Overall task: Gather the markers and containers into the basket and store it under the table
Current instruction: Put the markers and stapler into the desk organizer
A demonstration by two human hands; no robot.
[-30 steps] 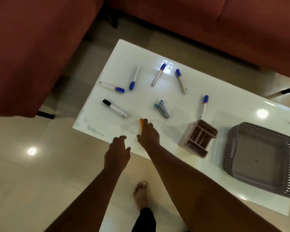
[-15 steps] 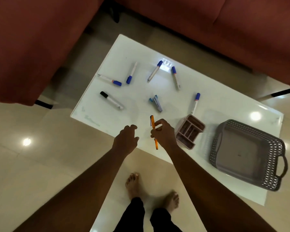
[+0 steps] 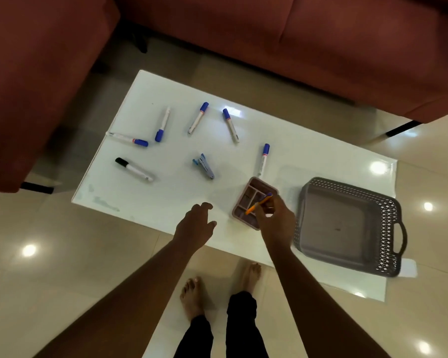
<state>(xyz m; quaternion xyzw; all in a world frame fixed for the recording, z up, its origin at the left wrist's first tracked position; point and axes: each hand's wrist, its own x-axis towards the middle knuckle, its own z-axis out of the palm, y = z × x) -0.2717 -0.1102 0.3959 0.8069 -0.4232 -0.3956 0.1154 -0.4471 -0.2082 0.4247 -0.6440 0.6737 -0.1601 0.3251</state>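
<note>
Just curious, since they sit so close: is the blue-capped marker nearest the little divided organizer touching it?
Cannot tell. In the head view the marker has its white tip right at the organizer's far rim, with no clear gap or contact visible.

Glossy beige tiled floor [image 3: 49, 293], dotted with bright reflections of ceiling lights at 3, 4 and 8 o'clock. White glass-topped table [image 3: 166, 195] at centre. Rust-red sofa [image 3: 295, 42] across 12 o'clock, wrapping round to 9 o'clock, raised on dark legs.
</note>
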